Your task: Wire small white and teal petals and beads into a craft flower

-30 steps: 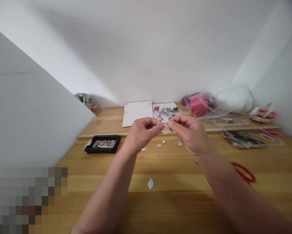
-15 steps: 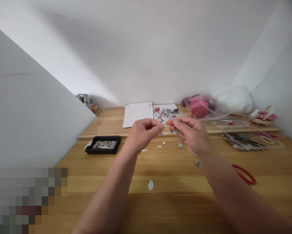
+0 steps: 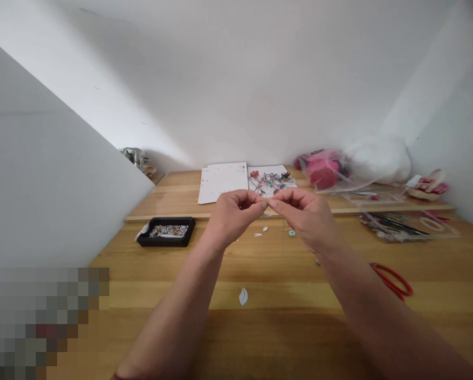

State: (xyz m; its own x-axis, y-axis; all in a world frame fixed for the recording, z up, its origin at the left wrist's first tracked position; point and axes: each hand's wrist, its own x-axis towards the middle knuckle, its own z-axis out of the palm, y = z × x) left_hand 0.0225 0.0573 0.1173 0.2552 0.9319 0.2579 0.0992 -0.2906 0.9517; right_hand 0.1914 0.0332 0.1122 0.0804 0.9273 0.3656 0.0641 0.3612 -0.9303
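Observation:
My left hand (image 3: 238,214) and my right hand (image 3: 305,214) meet above the middle of the desk, fingertips almost touching. Each is closed in a pinch of thumb and forefinger. Whatever lies between the fingertips is too small to make out. Below and behind the hands, small white leaf-shaped cutouts (image 3: 265,229) lie on the wood beside a small pale green spool (image 3: 292,233). A larger white leaf cutout (image 3: 243,296) rests nearer to me, between my forearms.
At left stands a black tray (image 3: 141,243) of beads. White sheets (image 3: 222,182) and colourful flower-like pieces (image 3: 273,182) are on the raised back ledge. Red-handled pliers or scissors (image 3: 398,279) lie right of my forearm, with bagged tools (image 3: 398,227) and a small basket (image 3: 426,187) beyond.
My hands have drawn closer together, their fingertips now nearly meeting. My right thumb has come round against the forefinger. The whole view has shifted slightly.

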